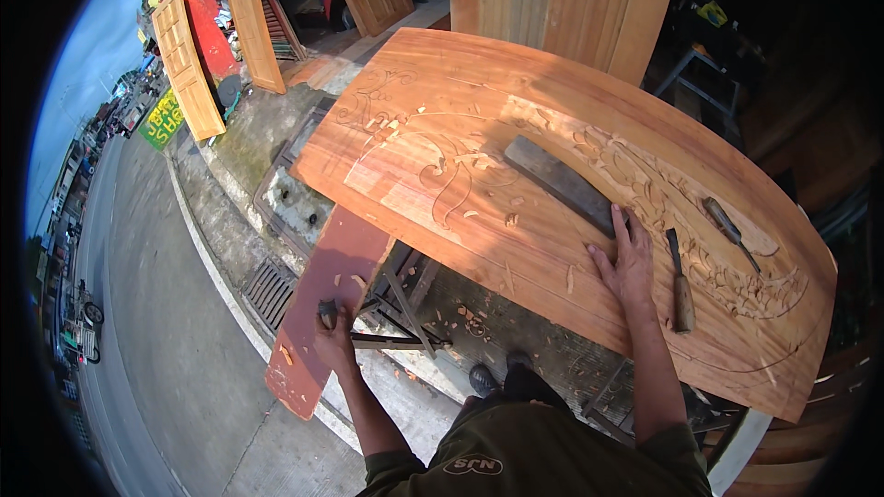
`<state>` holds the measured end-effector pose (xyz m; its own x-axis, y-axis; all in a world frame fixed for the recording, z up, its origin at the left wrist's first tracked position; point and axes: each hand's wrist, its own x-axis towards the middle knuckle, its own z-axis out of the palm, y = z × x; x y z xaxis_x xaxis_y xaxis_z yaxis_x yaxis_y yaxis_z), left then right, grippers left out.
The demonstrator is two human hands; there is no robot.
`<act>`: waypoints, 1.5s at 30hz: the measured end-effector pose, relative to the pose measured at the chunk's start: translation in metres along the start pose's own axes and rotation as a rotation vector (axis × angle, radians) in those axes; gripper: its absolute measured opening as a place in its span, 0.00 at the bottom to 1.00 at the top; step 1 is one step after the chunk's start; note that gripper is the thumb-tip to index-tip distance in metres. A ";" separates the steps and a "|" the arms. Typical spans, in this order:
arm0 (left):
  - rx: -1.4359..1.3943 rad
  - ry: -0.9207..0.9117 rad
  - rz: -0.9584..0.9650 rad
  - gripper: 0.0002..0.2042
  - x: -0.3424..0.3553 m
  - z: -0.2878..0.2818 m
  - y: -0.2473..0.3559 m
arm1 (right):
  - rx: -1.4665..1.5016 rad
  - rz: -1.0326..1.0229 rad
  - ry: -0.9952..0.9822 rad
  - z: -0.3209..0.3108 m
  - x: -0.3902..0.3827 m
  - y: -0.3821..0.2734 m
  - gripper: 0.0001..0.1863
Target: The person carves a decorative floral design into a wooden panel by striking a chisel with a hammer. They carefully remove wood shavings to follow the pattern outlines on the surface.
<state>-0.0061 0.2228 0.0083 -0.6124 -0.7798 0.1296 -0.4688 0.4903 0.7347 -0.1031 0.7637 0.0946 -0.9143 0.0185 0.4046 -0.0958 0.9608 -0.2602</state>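
Note:
A large reddish-brown wooden panel (pixel 543 258) with carved and pencilled scrollwork lies in front of me. My right hand (pixel 629 267) rests on it, open with fingers apart, its fingertips at the near end of a long flat dark-grey block (pixel 560 182) that looks like a sharpening stone. To its right lie a wood chisel (pixel 680 283) with a wooden handle and a second carving tool (pixel 731 232). Out to the left, above a red-brown board (pixel 322 299), my left hand (pixel 335 344) is closed round a small dark rounded object (pixel 327 313); its kind is unclear.
Wood chips lie on the panel, the red-brown board and the ground. Below the panel is a dark metal stand (pixel 405 299). Panelled doors (pixel 189 64) lean at the far left, and a wide wooden slab (pixel 562 0) stands behind. A road (pixel 147 248) runs along the left.

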 end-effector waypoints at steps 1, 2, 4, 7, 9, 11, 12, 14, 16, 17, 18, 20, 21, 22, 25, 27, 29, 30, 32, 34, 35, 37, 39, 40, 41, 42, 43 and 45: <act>0.011 -0.006 -0.008 0.29 0.000 -0.001 0.000 | -0.001 -0.002 0.001 0.000 0.000 0.000 0.49; 0.022 -0.013 -0.015 0.30 0.001 -0.001 -0.001 | -0.007 0.005 -0.002 0.000 0.000 -0.001 0.49; 0.002 -0.002 0.001 0.30 0.002 0.000 -0.004 | -0.020 0.018 -0.008 0.000 -0.001 -0.003 0.49; 0.005 0.000 -0.006 0.32 0.002 -0.002 -0.004 | -0.009 0.007 -0.005 0.000 -0.002 -0.003 0.50; 0.004 0.008 -0.001 0.31 0.001 0.000 -0.002 | -0.015 0.009 -0.004 -0.001 -0.003 -0.003 0.50; -0.011 0.037 0.024 0.28 0.000 0.000 -0.002 | -0.014 0.006 -0.002 -0.001 -0.002 -0.004 0.50; -0.013 0.023 0.011 0.30 0.001 0.000 -0.004 | -0.011 0.004 0.000 0.000 -0.002 -0.003 0.50; -0.015 -0.002 -0.015 0.34 0.004 -0.001 -0.009 | -0.004 0.000 0.002 0.001 -0.001 -0.003 0.50; 0.007 0.000 -0.017 0.34 0.003 0.001 -0.007 | -0.002 0.000 0.005 0.001 -0.001 0.000 0.50; 0.017 0.000 -0.019 0.34 0.002 0.003 -0.004 | -0.003 -0.002 0.011 0.002 0.000 0.003 0.50; 0.008 -0.020 -0.030 0.34 0.000 0.005 -0.001 | -0.006 -0.007 0.016 0.001 0.000 0.006 0.50; -0.006 -0.046 -0.055 0.33 0.000 0.004 0.005 | -0.007 -0.008 0.019 0.003 0.001 0.008 0.50; -0.011 -0.040 -0.048 0.33 -0.001 0.008 0.004 | -0.014 -0.007 0.016 0.003 0.002 0.009 0.50; -0.007 -0.015 -0.044 0.33 0.001 0.003 -0.003 | -0.002 -0.016 0.010 0.007 0.004 0.002 0.49; -0.075 -0.059 -0.102 0.33 -0.001 -0.003 0.003 | 0.005 -0.042 0.017 0.007 0.004 0.001 0.49; 0.018 -0.007 -0.112 0.34 0.002 -0.004 0.007 | 0.023 -0.037 0.012 0.003 0.000 0.003 0.48; 0.012 0.001 -0.109 0.37 0.006 0.000 0.006 | 0.052 -0.043 0.027 -0.002 -0.003 0.005 0.47; 0.058 0.002 -0.101 0.38 0.008 -0.003 0.002 | 0.064 -0.043 0.020 0.003 -0.005 0.006 0.47; 0.100 0.037 -0.111 0.37 0.009 -0.004 -0.009 | 0.070 -0.043 0.001 0.011 -0.006 0.004 0.47; 0.113 0.030 -0.131 0.37 0.009 0.004 -0.013 | 0.046 -0.022 0.002 0.008 -0.006 0.006 0.47; 0.102 0.027 -0.142 0.36 0.008 0.004 -0.014 | 0.038 -0.038 0.007 0.008 -0.005 0.006 0.47; 0.104 0.032 -0.158 0.36 0.008 0.003 -0.016 | 0.022 -0.061 0.018 0.009 -0.003 0.006 0.48; 0.131 0.048 -0.168 0.36 0.009 0.003 -0.019 | 0.034 -0.071 0.022 0.008 -0.002 0.005 0.47; 0.128 0.057 -0.167 0.36 0.007 0.005 -0.018 | 0.035 -0.075 0.024 0.009 -0.001 0.007 0.47; 0.126 0.065 -0.165 0.36 0.007 0.006 -0.017 | 0.043 -0.082 0.026 0.009 0.000 0.009 0.47; 0.124 0.073 -0.162 0.35 0.006 0.007 -0.015 | 0.051 -0.087 0.027 0.009 0.001 0.011 0.47; 0.112 0.081 -0.158 0.35 0.006 0.008 -0.017 | 0.062 -0.093 0.027 0.009 0.001 0.013 0.47; 0.089 0.097 -0.149 0.35 0.007 0.010 -0.019 | 0.072 -0.089 0.026 0.010 0.001 0.016 0.47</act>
<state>-0.0081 0.2124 -0.0114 -0.4698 -0.8781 0.0907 -0.6067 0.3958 0.6894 -0.1096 0.7763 0.0817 -0.8905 -0.0577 0.4512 -0.2047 0.9367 -0.2841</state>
